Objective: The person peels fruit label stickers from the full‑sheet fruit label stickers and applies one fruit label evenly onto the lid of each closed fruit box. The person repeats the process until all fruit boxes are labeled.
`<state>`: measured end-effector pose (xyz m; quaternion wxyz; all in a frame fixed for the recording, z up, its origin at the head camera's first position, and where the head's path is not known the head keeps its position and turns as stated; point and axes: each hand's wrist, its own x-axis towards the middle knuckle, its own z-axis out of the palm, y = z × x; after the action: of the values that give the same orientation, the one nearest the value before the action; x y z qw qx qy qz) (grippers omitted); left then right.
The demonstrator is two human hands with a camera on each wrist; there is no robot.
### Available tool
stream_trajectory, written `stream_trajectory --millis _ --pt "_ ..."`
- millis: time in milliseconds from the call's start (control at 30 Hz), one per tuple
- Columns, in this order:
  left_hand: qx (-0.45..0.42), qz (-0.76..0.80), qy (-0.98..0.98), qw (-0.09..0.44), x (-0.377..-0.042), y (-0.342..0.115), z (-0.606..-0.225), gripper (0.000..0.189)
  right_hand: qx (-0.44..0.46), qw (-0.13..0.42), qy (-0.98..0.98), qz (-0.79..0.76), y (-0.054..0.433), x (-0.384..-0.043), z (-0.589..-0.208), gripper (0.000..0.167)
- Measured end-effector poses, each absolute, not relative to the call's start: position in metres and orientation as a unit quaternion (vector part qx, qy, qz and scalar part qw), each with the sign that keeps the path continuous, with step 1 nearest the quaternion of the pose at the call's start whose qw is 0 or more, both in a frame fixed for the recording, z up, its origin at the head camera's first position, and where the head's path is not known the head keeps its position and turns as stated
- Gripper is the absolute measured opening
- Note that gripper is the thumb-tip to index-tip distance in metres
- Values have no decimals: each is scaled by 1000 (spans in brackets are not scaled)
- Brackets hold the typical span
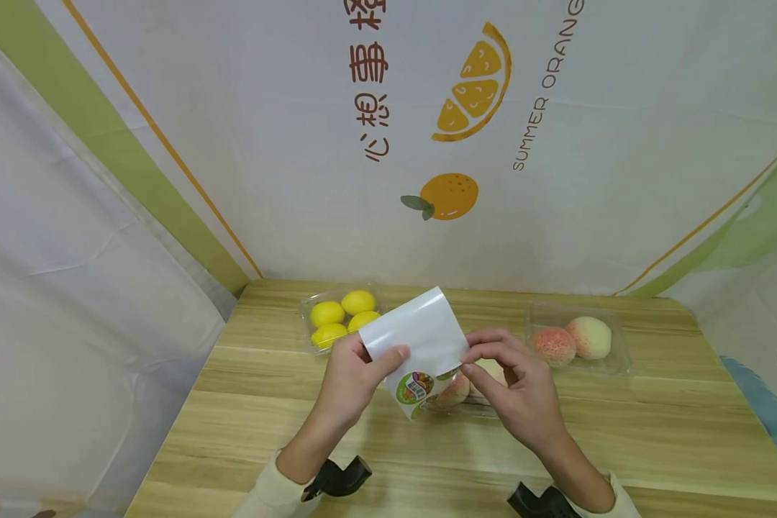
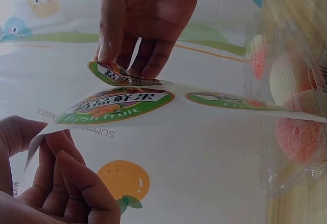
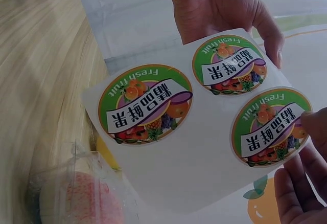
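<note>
My left hand [image 1: 352, 378] holds a white sheet of stickers [image 1: 417, 331] by its left side, thumb on top. The sheet is folded over, with its blank back upward in the head view. Round green stickers [image 3: 145, 104] printed "Fresh fruit" show on its face in the right wrist view. At the opposite edge, the thumb and fingers of my right hand [image 1: 521, 385] pinch one sticker [image 3: 271, 127]. That sticker's edge curves up off the sheet in the left wrist view. Behind the sheet lies a clear plastic box of peaches [image 1: 488, 378], partly hidden.
On the wooden table [image 1: 246, 424], a clear box [image 1: 304, 334] with several lemons [image 1: 328, 314] stands back left. Another clear box [image 1: 615, 363] with two peaches [image 1: 589, 337] is back right. A printed white cloth [image 1: 298, 180] hangs behind the table.
</note>
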<state>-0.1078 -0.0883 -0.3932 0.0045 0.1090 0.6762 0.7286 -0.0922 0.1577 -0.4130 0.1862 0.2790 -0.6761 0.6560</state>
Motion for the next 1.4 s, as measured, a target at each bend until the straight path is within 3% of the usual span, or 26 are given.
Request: stream_trajectory --millis 1400 --pt "85 730 678 -14 -110 -102 -395 30 281 167 -696 639 165 -93 -418 31"
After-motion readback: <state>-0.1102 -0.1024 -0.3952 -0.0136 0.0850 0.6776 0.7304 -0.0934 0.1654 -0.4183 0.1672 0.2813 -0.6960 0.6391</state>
